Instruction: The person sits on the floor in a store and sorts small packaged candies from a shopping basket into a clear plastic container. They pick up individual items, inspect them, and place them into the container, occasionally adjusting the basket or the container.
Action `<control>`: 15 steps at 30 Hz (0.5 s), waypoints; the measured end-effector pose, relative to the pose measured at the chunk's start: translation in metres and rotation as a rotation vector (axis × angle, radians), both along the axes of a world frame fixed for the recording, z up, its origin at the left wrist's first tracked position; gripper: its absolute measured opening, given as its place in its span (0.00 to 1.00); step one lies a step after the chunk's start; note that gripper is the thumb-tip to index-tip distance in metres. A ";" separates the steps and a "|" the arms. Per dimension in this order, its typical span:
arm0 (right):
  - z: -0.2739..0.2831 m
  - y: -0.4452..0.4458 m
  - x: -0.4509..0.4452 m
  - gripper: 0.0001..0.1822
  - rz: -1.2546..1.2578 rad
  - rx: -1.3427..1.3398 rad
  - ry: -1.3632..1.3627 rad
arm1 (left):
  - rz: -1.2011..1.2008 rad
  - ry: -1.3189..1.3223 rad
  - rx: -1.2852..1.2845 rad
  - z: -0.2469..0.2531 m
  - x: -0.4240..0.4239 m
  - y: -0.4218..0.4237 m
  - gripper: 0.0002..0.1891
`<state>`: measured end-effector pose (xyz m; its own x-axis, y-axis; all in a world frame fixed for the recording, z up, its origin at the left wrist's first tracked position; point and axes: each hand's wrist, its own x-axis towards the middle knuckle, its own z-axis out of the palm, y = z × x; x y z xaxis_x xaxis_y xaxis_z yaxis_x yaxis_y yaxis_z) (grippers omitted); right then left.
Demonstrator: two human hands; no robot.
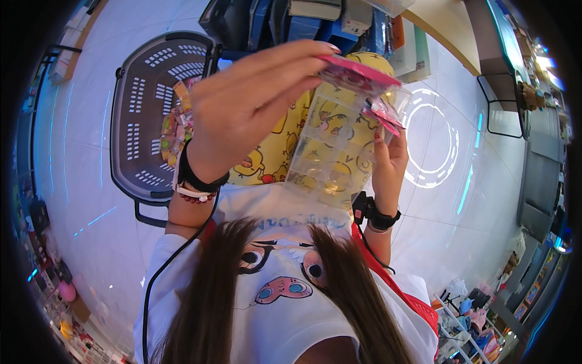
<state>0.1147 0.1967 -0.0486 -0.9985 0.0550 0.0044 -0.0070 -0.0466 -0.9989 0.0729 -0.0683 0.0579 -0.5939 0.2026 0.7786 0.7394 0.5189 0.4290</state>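
Observation:
My left hand (245, 100) reaches across from the left and pinches a pink plastic packet (361, 75) at its fingertips. Below it, my right hand (391, 154) grips the right side of a clear plastic compartment box (318, 150), which is tilted in front of my shirt. A smaller pink packet (386, 113) rests at the box's upper right end, just above my right fingers. The divided sections nearer to me show through to a yellow surface printed with cartoon chicks (248, 166). The pink packet partly covers the far end of the box.
To the left on the floor stands a grey plastic basket (122, 150) holding many small colourful packets (175, 132). Blue and white boxes (304, 25) crowd the far side. A wooden-edged counter (448, 27) is at upper right. Shelves with plush toys (477, 316) stand at lower right.

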 end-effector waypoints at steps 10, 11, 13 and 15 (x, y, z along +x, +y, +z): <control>0.004 -0.001 0.001 0.28 -0.019 -0.021 0.002 | 0.541 -0.387 -0.018 -0.030 0.039 -0.119 0.08; 0.004 -0.002 0.001 0.28 -0.020 -0.024 -0.001 | 0.605 -0.456 0.022 -0.035 0.041 -0.131 0.08; 0.004 -0.002 0.002 0.28 -0.030 -0.027 0.001 | 0.725 -0.597 0.108 -0.048 0.045 -0.154 0.10; 0.004 -0.003 0.001 0.28 -0.027 -0.012 0.014 | 0.869 -0.649 -0.098 -0.064 0.050 -0.178 0.10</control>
